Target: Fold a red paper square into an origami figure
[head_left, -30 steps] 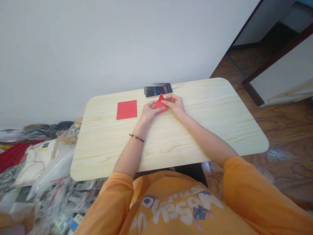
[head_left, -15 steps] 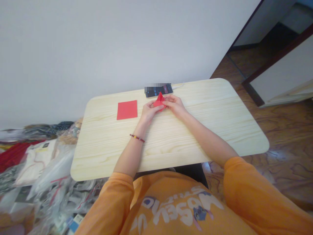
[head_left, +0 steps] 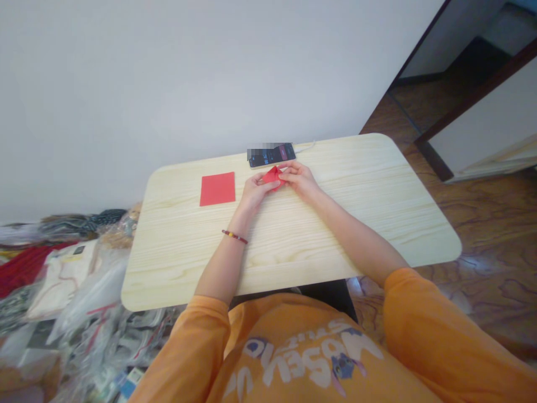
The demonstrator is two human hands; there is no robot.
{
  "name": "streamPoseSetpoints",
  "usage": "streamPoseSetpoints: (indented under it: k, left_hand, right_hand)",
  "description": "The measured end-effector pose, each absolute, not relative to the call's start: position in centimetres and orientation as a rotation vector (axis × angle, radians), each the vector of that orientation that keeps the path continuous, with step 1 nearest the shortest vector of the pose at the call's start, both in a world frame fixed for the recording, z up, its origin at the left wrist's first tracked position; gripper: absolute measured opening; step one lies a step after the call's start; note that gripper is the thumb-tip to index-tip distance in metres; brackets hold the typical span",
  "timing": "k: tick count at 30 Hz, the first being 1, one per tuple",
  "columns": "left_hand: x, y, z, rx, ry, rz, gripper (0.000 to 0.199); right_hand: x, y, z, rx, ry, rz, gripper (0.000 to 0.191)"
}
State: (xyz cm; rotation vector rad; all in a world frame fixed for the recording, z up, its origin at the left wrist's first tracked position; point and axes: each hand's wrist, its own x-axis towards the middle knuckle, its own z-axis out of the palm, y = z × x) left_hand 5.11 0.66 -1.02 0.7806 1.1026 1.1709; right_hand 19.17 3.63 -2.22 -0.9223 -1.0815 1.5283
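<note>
Orange sweatshirt [head_left: 293,358] fills the bottom of the view, its chest printed with pale lettering and a small cartoon figure, and both sleeves run forward to bare forearms resting over a pale wood-grain counter [head_left: 176,246]. A beaded bracelet [head_left: 234,237], dark red with a gold bead, circles the left wrist. The left hand [head_left: 255,193] and right hand [head_left: 300,180] meet near the counter's far edge, fingers curved inward and fingertips pinching a folded red paper [head_left: 272,176] from either side. Neither hand is fully closed; each grips only the paper's edges. The paper sits between them, just above the counter, and has changed shape: the tall point that stood up moments ago has sunk into a lower, flatter fold (the hands barely shifted, so the change is in the paper). To the left lies a flat red paper square [head_left: 217,188], apart from the hands. Just beyond the fold, a black smartphone [head_left: 272,155] lies along the far edge, partly pixelated, with a white cable [head_left: 306,146] leading away. Left of the counter, clear plastic bags [head_left: 88,302] are heaped. Wooden floor [head_left: 495,224] spreads right toward a dark door frame [head_left: 474,95], and a white wall [head_left: 188,84] rises behind.
</note>
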Motion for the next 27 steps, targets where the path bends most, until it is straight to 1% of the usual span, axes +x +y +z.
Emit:
streamPoseSetpoints:
  k: [6, 13, 20, 23, 27]
  left_hand:
    - [5.16, 0.66, -0.97, 0.762, 1.109, 1.171, 0.048]
    - [5.27, 0.73, -1.06, 0.764, 1.104, 1.168, 0.047]
    - [5.35, 0.99, -1.42, 0.759, 1.132, 1.191, 0.038]
    - [5.49, 1.11, -1.56, 0.751, 1.151, 1.213, 0.039]
    - [5.64, 1.19, -1.52, 0.756, 1.186, 1.206, 0.037]
  right_hand:
    - [19.16, 3.62, -1.99, -0.937, -1.069, 1.547, 0.024]
    - [19.19, 3.81, -1.86, -0.96, -1.027, 1.554, 0.025]
    - [19.38, 3.83, -2.27, -0.955, -1.145, 1.498, 0.029]
    - [19.32, 3.75, -2.23, -0.96, -1.161, 1.488, 0.031]
    - [19.1, 3.65, -2.11, -0.984, -1.106, 1.471, 0.028]
